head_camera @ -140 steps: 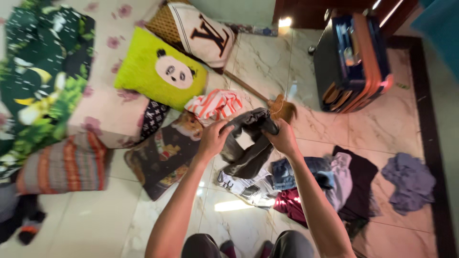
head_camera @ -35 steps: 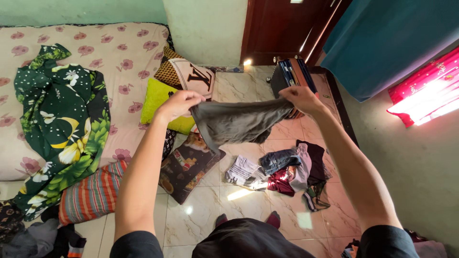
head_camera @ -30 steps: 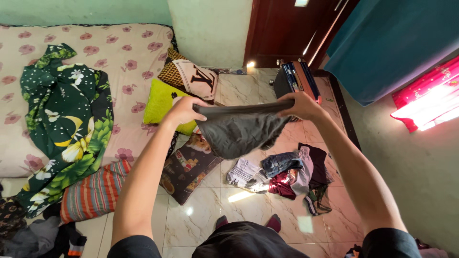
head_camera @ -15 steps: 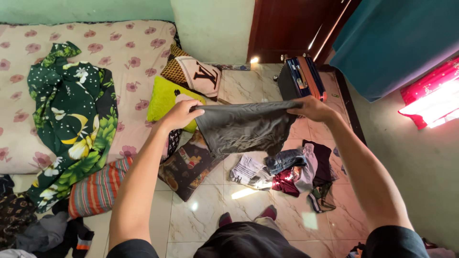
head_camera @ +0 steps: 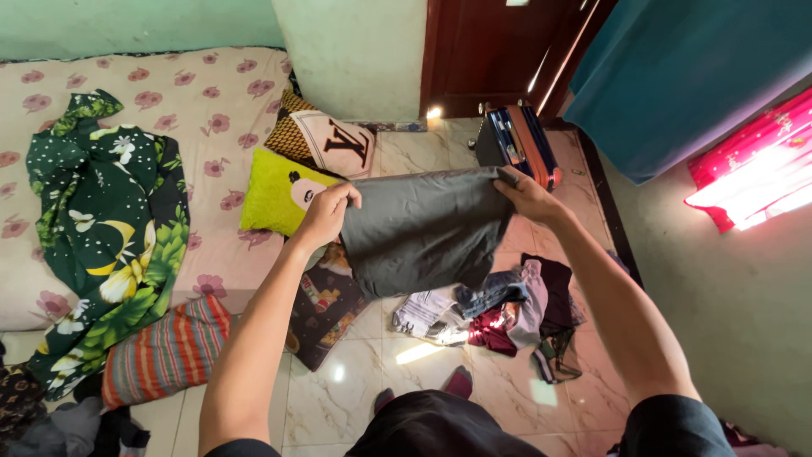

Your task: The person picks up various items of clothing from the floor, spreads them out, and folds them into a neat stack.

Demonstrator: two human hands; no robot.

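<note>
grey garment [head_camera: 420, 227] hangs in the air above the heap of clothes [head_camera: 499, 309] on the tiled floor, pinched at its top corners by left hand [head_camera: 326, 211] and right hand [head_camera: 526, 193]. half a second ago it drooped narrower; now it is pulled wider and flatter, ready for folding.

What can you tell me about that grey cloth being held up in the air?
The grey garment is plain, dark, soft fabric with no print visible. It hangs spread out in the air above the tiled floor and the pile of clothes, its top edge pulled taut and roughly level. The left hand pinches one top corner, the right hand the other. Its lower edge sags and narrows unevenly.
</note>
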